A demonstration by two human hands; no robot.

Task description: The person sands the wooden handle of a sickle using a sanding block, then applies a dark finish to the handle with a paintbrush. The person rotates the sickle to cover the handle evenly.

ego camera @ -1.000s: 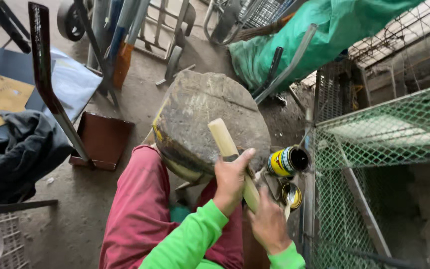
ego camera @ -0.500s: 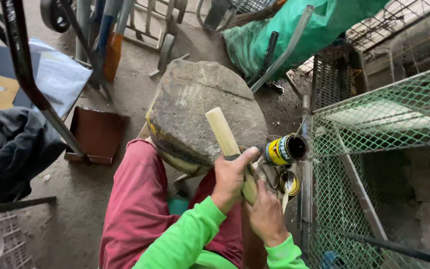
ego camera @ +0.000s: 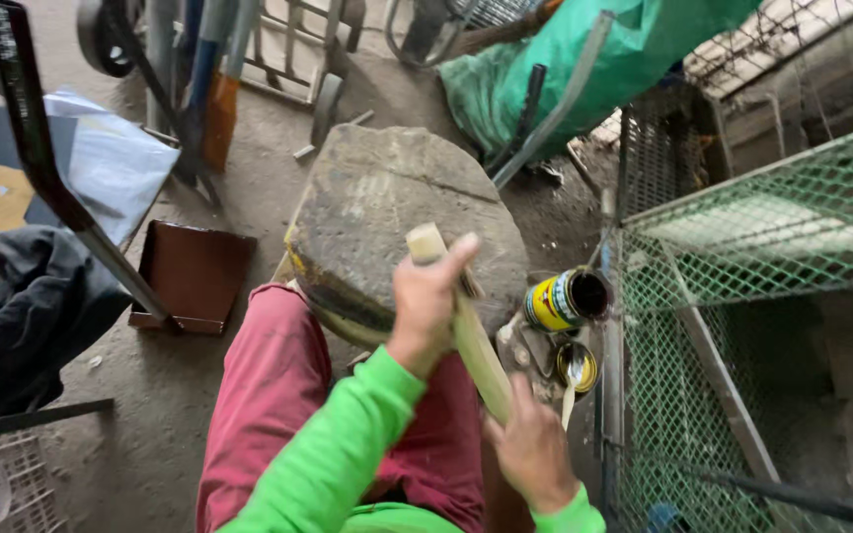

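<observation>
I hold a pale wooden stick slanted over a flat round stone block. My left hand is wrapped around its upper part, near the top end that rests above the block. My right hand grips the lower end by my lap. Both arms wear bright green sleeves, and my leg in red trousers lies beside the block. A yellow can lies on its side just right of the stick, with a second open can holding a stirrer below it.
Green wire-mesh cages stand close on the right. A brown tray lies on the dirt floor at left, with a dark metal bar, dark cloth and blue sheet. A green tarp and metal frames are behind.
My left hand has slid up the stick toward its top end. The view has moved closer to the block; the right hand keeps its grip low on the stick.
</observation>
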